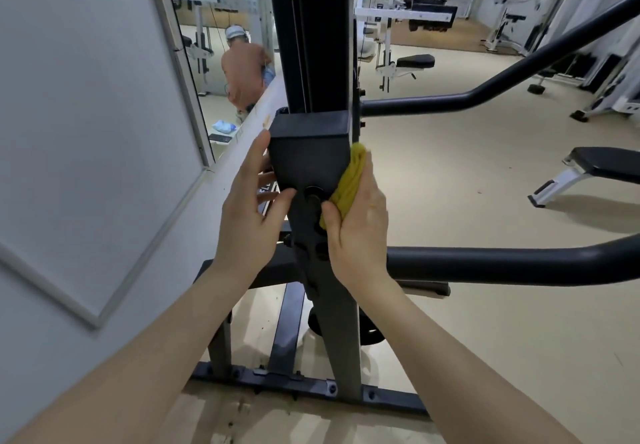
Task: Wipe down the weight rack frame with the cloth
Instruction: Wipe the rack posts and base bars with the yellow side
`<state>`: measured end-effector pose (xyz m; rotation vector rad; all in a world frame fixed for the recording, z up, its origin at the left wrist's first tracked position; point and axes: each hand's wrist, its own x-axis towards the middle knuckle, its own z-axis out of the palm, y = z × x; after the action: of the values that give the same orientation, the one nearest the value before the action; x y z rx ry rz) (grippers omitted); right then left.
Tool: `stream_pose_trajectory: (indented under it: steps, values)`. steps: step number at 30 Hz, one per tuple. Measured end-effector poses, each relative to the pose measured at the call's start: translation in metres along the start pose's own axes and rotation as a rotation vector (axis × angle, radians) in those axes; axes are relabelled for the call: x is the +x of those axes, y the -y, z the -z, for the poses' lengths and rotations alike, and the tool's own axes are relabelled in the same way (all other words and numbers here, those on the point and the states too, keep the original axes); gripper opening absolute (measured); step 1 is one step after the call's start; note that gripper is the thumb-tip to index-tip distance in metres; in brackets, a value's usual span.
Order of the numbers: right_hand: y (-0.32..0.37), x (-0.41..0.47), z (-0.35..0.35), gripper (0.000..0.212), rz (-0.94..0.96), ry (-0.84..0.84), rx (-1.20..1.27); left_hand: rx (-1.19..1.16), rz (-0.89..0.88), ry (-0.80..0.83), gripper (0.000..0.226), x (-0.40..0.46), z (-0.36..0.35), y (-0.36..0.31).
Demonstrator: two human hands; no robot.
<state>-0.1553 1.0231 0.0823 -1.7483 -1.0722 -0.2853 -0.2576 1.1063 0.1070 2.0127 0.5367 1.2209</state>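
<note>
Nearby, a bench [595, 166] is sitting on beige floor [450, 173]; right hand [358, 232] is clutching yellow cloth [349, 180] against the frame [311, 152] (left hand [249, 215] lying flat, fingers straight).

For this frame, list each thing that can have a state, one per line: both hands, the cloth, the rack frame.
Left hand: open, fingers straight, resting on the frame's left side.
Right hand: grips the cloth, pressing it to the frame.
Yellow cloth: bunched, against the frame's right edge.
Rack frame: upright, dark, standing on the floor.
</note>
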Motion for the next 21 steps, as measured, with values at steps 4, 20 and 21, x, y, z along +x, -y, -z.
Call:
stream_pose_trajectory:
  steps: [4,20,21]
  values:
    - [0.011,0.015,0.006,0.059,0.024,0.018,0.125,0.024,0.030,-0.020,0.069,-0.001,-0.001,-0.005]
    - [0.037,0.090,0.037,0.033,0.796,0.106,-0.226,-0.153,0.268,-0.115,0.045,-0.004,-0.006,-0.018]
    - [0.040,0.094,0.039,0.035,0.872,0.139,-0.302,-0.159,0.276,-0.119,0.043,-0.004,-0.006,-0.019]
